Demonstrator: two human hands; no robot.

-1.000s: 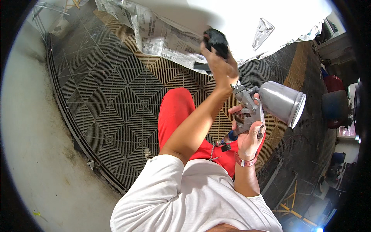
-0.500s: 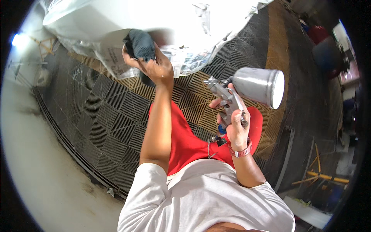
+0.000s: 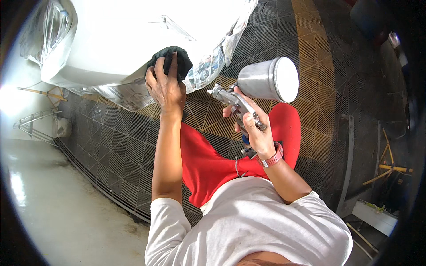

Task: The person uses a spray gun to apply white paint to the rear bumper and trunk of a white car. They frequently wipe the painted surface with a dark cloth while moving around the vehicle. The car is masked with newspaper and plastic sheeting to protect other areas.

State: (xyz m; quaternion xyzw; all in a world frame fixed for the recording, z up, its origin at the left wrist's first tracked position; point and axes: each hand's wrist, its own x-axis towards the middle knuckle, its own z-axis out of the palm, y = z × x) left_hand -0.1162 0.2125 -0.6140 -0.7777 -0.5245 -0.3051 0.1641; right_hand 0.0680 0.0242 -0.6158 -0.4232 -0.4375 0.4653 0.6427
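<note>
My left hand point(image 3: 166, 95) presses a dark cloth point(image 3: 183, 63) against the lower edge of a white car body panel point(image 3: 115, 48), its fingers spread over the bunched fabric. Part of the cloth is hidden beneath the palm. To the right, my right hand point(image 3: 261, 139) grips a metal spray gun point(image 3: 237, 103) by its handle. A silver paint cup point(image 3: 262, 80) sits tilted on top of the gun, its round white end facing right. The nozzle points left, apart from the panel.
Newspaper masking point(image 3: 206, 71) hangs below the panel, and clear plastic sheeting point(image 3: 57, 26) covers its left side. Ribbed floor tiles point(image 3: 115, 146) in black and tan lie underneath. Yellow stands point(image 3: 392, 168) are at far right, and a pale wall point(image 3: 53, 190) curves along the left.
My left hand has turned over and brought the cloth onto the panel; before, it held the cloth up. The view has shifted, and the spray gun appears farther left, still in my right hand.
</note>
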